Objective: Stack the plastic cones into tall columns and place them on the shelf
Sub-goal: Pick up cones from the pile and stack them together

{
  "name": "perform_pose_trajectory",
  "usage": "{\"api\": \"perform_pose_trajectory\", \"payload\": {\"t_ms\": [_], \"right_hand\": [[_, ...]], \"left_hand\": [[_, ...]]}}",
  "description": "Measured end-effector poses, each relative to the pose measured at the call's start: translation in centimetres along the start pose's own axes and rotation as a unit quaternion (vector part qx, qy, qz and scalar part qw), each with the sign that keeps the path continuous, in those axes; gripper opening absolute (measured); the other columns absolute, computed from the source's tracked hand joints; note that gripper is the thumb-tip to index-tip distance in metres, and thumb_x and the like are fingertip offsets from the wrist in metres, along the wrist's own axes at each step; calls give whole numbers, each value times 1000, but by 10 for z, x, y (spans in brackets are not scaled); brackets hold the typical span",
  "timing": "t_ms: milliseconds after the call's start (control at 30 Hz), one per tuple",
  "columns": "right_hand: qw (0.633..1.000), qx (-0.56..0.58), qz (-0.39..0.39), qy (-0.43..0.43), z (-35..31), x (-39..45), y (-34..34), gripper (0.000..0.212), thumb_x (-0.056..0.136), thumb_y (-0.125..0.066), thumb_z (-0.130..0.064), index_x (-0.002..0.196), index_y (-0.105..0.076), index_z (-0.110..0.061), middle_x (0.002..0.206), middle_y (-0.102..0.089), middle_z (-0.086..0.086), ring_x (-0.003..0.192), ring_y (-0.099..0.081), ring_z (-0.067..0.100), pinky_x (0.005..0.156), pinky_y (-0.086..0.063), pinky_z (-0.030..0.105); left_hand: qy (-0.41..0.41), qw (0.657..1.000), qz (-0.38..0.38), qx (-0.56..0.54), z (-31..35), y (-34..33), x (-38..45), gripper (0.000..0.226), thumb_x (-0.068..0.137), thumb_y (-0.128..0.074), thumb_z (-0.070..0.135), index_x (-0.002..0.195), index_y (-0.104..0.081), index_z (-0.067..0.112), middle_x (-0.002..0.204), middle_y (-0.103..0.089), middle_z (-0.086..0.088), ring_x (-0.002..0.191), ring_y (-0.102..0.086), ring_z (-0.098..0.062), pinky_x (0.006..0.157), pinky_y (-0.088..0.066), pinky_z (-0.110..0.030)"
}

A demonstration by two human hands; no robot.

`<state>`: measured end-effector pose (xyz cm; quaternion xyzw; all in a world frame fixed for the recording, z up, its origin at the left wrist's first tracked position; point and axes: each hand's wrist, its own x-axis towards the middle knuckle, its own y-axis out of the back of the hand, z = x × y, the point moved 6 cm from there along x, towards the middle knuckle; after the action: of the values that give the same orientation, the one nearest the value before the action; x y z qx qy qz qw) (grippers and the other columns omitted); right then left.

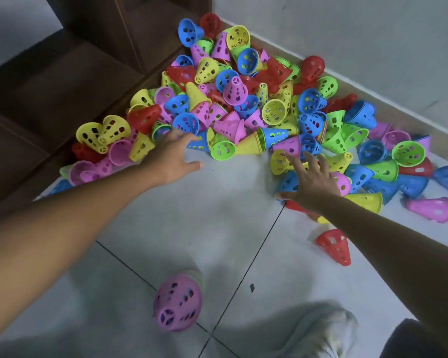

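Observation:
A big heap of perforated plastic cones (243,99) in red, blue, yellow, green and pink lies on the tiled floor against the wall. My left hand (175,156) stretches toward the heap's near edge with fingers spread, its fingertips by a blue cone (201,143). My right hand (312,179) is open too, fingers spread over blue and yellow cones at the heap's right side. Neither hand holds anything. Near my feet stands a short stack topped by a pink cone (177,303). The dark wooden shelf (70,81) stands at the left.
A lone red cone (336,246) lies on the floor under my right forearm, and a pink cone (431,209) lies farther right. My pale shoe (323,329) is at the bottom. The grey wall (360,34) bounds the heap at the back.

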<state>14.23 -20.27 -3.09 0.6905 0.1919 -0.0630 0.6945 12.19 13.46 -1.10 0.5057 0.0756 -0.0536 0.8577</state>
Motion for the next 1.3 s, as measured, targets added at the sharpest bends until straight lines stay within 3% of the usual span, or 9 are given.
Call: {"api": "perform_pose_trajectory", "payload": {"t_ms": [133, 267, 433, 567, 767, 867, 1133, 1233, 1300], "right_hand": [[999, -19, -24, 30, 5, 19, -5, 120, 68, -77, -72, 152, 7, -53, 167, 1, 4, 153, -1, 39, 109, -38, 63], [996, -46, -44, 64, 9, 33, -13, 124, 61, -79, -74, 153, 0, -51, 163, -4, 2, 149, -13, 40, 93, -53, 59], [993, -52, -58, 83, 11, 43, -20, 123, 56, -82, -73, 152, -11, -42, 152, -18, 7, 140, -25, 36, 87, -57, 54], [991, -29, -87, 97, 9, 48, -27, 132, 55, -85, -70, 153, -5, -33, 158, -10, 8, 142, -29, 39, 92, -54, 55], [992, 35, -43, 113, 7, 47, -29, 98, 65, -86, -59, 138, -25, -37, 155, -16, 4, 136, -43, 35, 89, -56, 51], [992, 64, -21, 111, 8, 43, -31, 85, 69, -86, -51, 133, -31, -37, 151, -22, 3, 130, -46, 32, 84, -58, 47], [994, 40, -25, 99, 2, 38, -33, 81, 75, -82, -51, 137, -34, -30, 157, -18, 5, 135, -41, 33, 87, -57, 49], [995, 17, -13, 93, 0, 35, -33, 82, 77, -80, -52, 136, -33, -22, 152, -26, 7, 129, -45, 33, 86, -56, 46], [996, 17, 2, 88, -1, 32, -31, 78, 77, -78, -55, 131, -35, -18, 140, -36, 4, 120, -47, 30, 84, -55, 45]], "left_hand": [[-11, 998, -4, 64, 18, -17, 37, 75, 80, -81, 45, 143, -48, 23, 150, -27, -7, 142, -25, -34, 113, -36, -51], [6, 995, -21, 94, 19, -36, 64, 77, 78, -81, 48, 142, -45, 25, 152, -18, -4, 143, -18, -36, 107, -41, -59], [19, 989, -64, 129, 18, -55, 77, 74, 82, -76, 51, 141, -43, 22, 152, -19, -10, 140, -22, -42, 107, -40, -59], [49, 983, -88, 154, 22, -61, 81, 67, 88, -69, 54, 141, -46, 20, 156, -23, -11, 142, -24, -42, 109, -37, -54], [42, 977, -67, 198, 18, -66, 80, 36, 101, -57, 34, 128, -62, 11, 142, -43, -13, 131, -38, -48, 108, -37, -49], [16, 968, -33, 246, 23, -60, 75, 27, 105, -49, 21, 118, -67, 6, 129, -55, -16, 120, -50, -38, 102, -37, -44], [24, 986, -11, 166, 12, -43, 51, 41, 102, -58, 29, 99, -67, -11, 107, -63, -30, 100, -63, -45, 79, -45, -44], [31, 990, 26, 133, 6, -30, 36, 45, 98, -65, 31, 73, -64, -6, 80, -63, -30, 81, -63, -44, 64, -35, -41], [51, 993, 40, 99, -1, -22, 26, 53, 96, -68, 32, 54, -49, 5, 58, -50, -17, 66, -56, -38, 58, -29, -36]]}}
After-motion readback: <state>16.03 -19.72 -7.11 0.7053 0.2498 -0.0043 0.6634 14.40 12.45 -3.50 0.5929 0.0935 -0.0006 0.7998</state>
